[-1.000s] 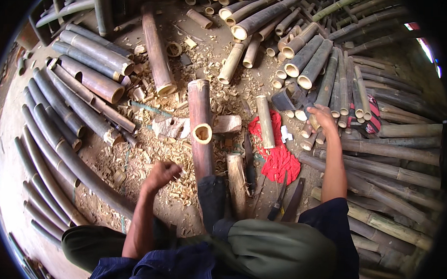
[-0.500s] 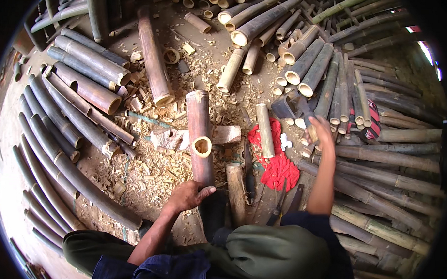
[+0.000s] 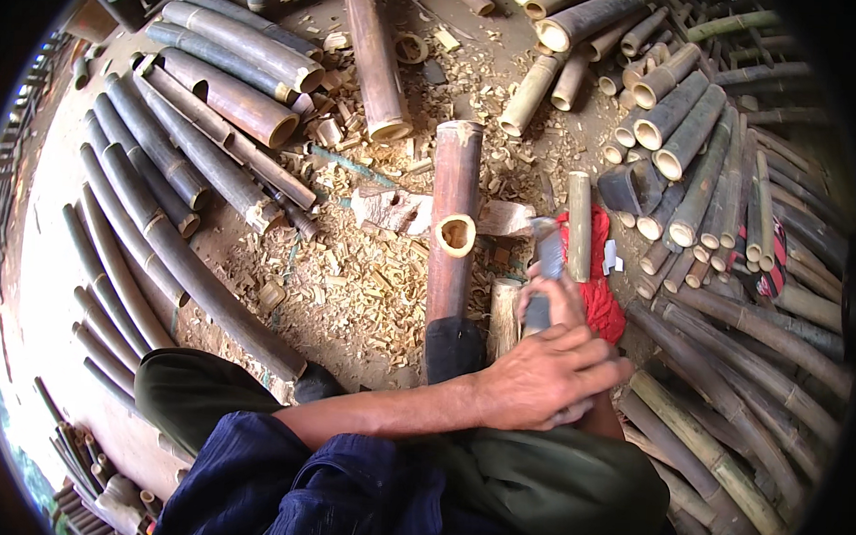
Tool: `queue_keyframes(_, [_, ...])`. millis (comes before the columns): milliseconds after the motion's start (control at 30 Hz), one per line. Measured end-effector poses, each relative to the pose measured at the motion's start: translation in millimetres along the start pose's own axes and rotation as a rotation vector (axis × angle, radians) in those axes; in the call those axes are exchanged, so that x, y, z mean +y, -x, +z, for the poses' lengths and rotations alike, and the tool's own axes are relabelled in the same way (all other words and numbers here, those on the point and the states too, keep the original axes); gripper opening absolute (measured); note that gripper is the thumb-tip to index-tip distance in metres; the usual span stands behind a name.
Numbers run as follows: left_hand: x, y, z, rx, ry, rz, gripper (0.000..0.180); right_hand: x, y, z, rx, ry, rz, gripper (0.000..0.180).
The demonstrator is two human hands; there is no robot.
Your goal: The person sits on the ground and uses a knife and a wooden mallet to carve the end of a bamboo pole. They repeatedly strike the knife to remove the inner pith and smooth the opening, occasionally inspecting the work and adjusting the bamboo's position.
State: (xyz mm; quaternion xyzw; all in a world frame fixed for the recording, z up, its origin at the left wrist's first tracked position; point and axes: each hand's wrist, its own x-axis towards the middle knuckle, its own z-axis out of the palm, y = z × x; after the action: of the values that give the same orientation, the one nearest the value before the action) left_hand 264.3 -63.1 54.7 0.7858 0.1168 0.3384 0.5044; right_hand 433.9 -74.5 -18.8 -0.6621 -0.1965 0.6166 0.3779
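My left hand (image 3: 546, 383) reaches across to the right and lies over my right wrist, its fingers spread. Beyond it, my right hand (image 3: 563, 305) is closed around a hand tool with a grey metal blade (image 3: 548, 251); motion blur hides its exact kind. Left of both hands stands a thick reddish-brown bamboo tube (image 3: 457, 174) with a round hole (image 3: 456, 234) cut in its side. The tube rests across a pale, notched wooden block (image 3: 392, 212), and its near end meets my dark-covered foot (image 3: 455, 349). Neither hand touches the tube.
A short wooden post (image 3: 504, 317) stands beside the tube. A slim bamboo piece (image 3: 578, 226) lies on a red cloth (image 3: 602, 309). Shavings (image 3: 351, 303) cover the ground. Cut bamboo lengths (image 3: 238, 44) lie at left, with more bamboo poles (image 3: 754, 373) piled at right.
My left hand has left the bamboo tube and crossed over to my right wrist. The right hand has come nearer with the tool. The whole view has shifted.
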Motion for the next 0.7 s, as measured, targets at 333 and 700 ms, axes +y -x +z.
queue_keyframes(333, [-123.5,-49.9,-18.9,-1.066,-0.46,-0.577,0.082,97.9,-35.9,-14.5,-0.097,0.799,-0.182,0.061])
queue_keyframes(700, [-131.6,-40.7,-53.8,0.097,-0.042,-0.524,0.087,-78.9,-106.2,7.2,-0.554,1.638,-0.484,0.038])
